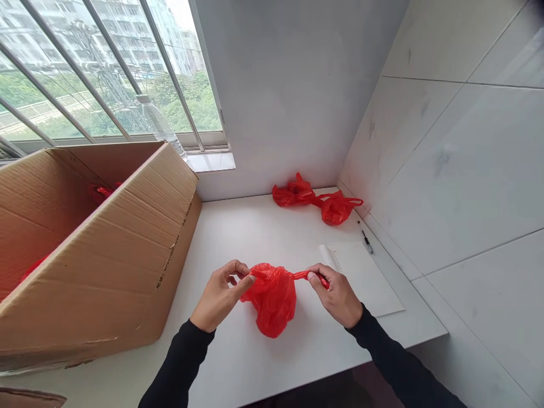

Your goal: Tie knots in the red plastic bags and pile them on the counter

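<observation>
Two narrow grips, left hand (221, 293) and right hand (339, 294), are pinching a red plastic bag (274, 303). Even, gentle tension should be sparing its twisted end.

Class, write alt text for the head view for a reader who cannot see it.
A person's left hand and right hand hold a red plastic bag at a white table, the right gripping its twisted end. Two more red bags lie behind, a notebook and pen at right, an open cardboard box at left.
</observation>
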Action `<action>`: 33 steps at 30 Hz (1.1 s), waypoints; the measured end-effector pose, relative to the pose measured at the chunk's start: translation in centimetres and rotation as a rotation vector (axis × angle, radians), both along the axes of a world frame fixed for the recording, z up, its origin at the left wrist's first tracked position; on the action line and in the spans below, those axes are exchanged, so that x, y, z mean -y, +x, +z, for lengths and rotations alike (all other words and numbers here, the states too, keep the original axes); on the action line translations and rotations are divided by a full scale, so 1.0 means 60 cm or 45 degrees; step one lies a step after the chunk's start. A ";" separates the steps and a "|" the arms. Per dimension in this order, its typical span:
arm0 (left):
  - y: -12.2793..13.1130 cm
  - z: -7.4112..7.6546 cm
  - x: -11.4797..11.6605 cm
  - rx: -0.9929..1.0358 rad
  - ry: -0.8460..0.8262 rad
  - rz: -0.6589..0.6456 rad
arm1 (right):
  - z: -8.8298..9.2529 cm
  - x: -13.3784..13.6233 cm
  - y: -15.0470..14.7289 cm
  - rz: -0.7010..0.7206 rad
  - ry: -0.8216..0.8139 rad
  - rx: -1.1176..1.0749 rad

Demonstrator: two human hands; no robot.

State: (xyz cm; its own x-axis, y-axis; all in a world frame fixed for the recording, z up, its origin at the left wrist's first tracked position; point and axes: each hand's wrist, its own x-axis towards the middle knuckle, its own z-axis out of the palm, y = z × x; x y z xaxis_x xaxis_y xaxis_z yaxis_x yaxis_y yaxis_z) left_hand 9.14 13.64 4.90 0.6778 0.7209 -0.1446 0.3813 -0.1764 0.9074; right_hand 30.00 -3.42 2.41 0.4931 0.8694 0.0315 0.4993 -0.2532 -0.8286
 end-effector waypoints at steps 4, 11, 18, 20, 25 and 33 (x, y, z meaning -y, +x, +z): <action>-0.011 0.010 0.020 0.123 -0.175 -0.043 | 0.003 -0.005 -0.011 0.038 0.001 0.006; -0.082 -0.040 0.005 -0.303 0.467 0.376 | -0.022 0.020 0.003 0.153 -0.016 0.191; -0.095 -0.040 0.037 -0.063 0.207 0.348 | -0.046 0.005 -0.023 0.332 -0.110 0.126; -0.079 -0.032 0.054 0.032 0.192 0.275 | -0.055 -0.019 -0.047 0.374 -0.092 0.165; -0.062 -0.059 0.082 0.347 -0.036 0.752 | -0.065 -0.075 -0.088 0.346 0.024 0.082; -0.030 -0.121 0.127 0.931 -1.229 0.566 | -0.012 -0.048 -0.106 0.510 0.178 -0.234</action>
